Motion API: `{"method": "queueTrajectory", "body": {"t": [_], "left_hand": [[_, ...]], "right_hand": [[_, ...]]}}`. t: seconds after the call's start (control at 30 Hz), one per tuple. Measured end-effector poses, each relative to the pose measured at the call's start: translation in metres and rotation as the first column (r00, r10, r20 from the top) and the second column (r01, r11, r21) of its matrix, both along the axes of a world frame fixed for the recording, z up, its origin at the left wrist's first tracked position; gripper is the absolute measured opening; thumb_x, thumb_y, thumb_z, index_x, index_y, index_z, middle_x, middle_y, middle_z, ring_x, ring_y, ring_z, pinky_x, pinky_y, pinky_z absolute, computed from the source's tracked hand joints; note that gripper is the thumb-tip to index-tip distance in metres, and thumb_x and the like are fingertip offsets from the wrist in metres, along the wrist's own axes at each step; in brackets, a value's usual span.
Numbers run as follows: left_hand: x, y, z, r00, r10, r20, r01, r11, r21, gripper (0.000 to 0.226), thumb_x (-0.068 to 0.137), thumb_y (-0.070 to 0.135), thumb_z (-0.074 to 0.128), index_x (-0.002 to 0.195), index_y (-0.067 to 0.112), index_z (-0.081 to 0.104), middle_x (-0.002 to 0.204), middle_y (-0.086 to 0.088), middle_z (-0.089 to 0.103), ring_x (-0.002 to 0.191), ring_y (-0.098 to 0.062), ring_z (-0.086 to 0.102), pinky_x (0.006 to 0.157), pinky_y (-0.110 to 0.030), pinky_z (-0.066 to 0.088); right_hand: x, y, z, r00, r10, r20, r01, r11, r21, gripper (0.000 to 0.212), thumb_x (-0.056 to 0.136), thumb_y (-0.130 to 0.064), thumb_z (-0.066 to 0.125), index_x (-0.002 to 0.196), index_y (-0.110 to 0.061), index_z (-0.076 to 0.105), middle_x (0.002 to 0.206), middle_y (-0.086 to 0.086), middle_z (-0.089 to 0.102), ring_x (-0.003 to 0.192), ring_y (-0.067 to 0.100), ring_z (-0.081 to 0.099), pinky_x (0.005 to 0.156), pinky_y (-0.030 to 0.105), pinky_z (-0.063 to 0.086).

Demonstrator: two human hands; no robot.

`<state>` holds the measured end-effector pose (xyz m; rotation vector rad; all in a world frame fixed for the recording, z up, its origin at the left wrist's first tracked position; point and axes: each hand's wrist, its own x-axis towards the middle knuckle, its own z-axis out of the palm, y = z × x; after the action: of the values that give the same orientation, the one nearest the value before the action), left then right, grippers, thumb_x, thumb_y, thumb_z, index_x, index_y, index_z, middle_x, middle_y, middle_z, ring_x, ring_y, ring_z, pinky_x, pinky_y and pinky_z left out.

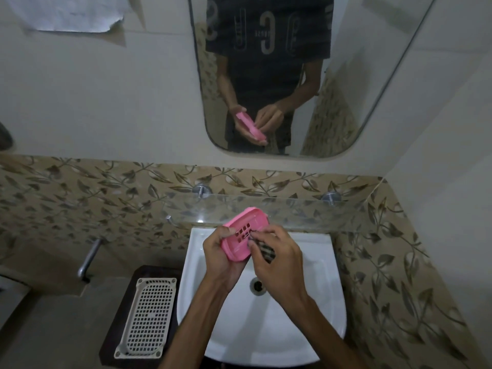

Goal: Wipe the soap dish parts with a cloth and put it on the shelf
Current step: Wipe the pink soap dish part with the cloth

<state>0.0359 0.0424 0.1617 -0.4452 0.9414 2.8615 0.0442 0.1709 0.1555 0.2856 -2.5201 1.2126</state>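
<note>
Head view: The pink soap dish part (243,233) is held above the rear of the white sink (327,310), just in front of the glass shelf (292,211). It is gripped at its left edge by the left hand (218,251), fingers curled round the rim. Its long axis runs from near-left to far-right, the slotted face tilted toward the right hand (277,251). A checked cloth (266,252) is pinched in the right hand and pressed against the dish's right side. The shelf lies directly beyond the dish's far end, so the left hand is judged nearer for placing. A white perforated tray (146,318) rests left of the sink.
</note>
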Motion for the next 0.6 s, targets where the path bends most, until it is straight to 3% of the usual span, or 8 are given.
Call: {"method": "queueTrajectory", "body": {"t": [0.07,0.17,0.3,0.43,0.53,0.6], "left_hand": [[-0.001,0.000,-0.001,1.000,0.006,-0.002,-0.006,1.000,0.000,0.032,0.068,0.016,0.060,0.088,0.010,0.084,0.092,-0.017,0.075,0.081,-0.027,0.071,0.078,-0.039,0.049],[-0.001,0.002,0.001,1.000,-0.009,-0.029,0.009,1.000,0.005,0.035,0.072,0.013,0.056,0.092,0.010,0.084,0.093,-0.016,0.076,0.083,-0.027,0.073,0.079,-0.039,0.054],[-0.006,0.007,0.010,1.000,-0.006,-0.017,0.005,0.999,-0.034,0.043,0.063,0.013,0.064,0.101,0.002,0.080,0.101,-0.022,0.072,0.089,-0.030,0.070,0.081,-0.039,0.054],[-0.012,0.008,0.015,1.000,-0.019,0.004,0.019,0.998,-0.061,0.044,0.065,0.014,0.059,0.102,0.001,0.079,0.100,-0.022,0.068,0.084,-0.028,0.064,0.077,-0.037,0.047],[-0.014,0.010,0.020,0.999,-0.040,-0.028,0.039,0.998,-0.052,0.057,0.056,0.017,0.068,0.110,-0.001,0.075,0.101,-0.023,0.069,0.087,-0.029,0.066,0.077,-0.036,0.052],[-0.016,0.010,0.022,0.999,-0.037,-0.021,0.036,0.997,-0.062,0.065,0.052,0.019,0.069,0.113,-0.004,0.071,0.104,-0.025,0.066,0.087,-0.029,0.063,0.073,-0.033,0.050]], "right_hand": [[0.003,0.001,-0.001,0.998,0.047,0.035,-0.046,0.998,-0.031,0.024,0.090,-0.018,0.080,0.113,-0.016,0.080,0.115,-0.005,0.067,0.099,0.004,0.066,0.089,0.016,0.057],[-0.008,0.010,0.003,0.999,-0.035,0.035,0.036,0.999,-0.026,0.023,0.086,-0.010,0.083,0.109,-0.014,0.081,0.110,-0.002,0.073,0.094,0.005,0.068,0.085,0.024,0.062],[-0.014,0.010,0.012,0.994,-0.108,-0.009,0.107,0.992,-0.060,0.016,0.081,-0.010,0.088,0.095,-0.016,0.082,0.093,-0.002,0.077,0.079,0.002,0.069,0.075,0.012,0.056],[-0.010,0.006,0.013,1.000,0.003,-0.016,-0.005,0.997,-0.082,0.014,0.080,-0.008,0.087,0.091,-0.015,0.083,0.089,-0.004,0.079,0.078,0.003,0.070,0.075,0.018,0.059],[-0.019,0.014,0.017,0.995,-0.093,-0.033,0.089,0.990,-0.109,0.013,0.081,-0.007,0.088,0.090,-0.015,0.083,0.088,-0.004,0.078,0.077,0.004,0.070,0.073,0.018,0.059],[-0.016,0.012,0.017,0.997,-0.062,-0.049,0.056,0.992,-0.113,0.015,0.079,-0.006,0.088,0.090,-0.015,0.083,0.088,-0.004,0.079,0.078,0.002,0.070,0.075,0.015,0.059]]}}
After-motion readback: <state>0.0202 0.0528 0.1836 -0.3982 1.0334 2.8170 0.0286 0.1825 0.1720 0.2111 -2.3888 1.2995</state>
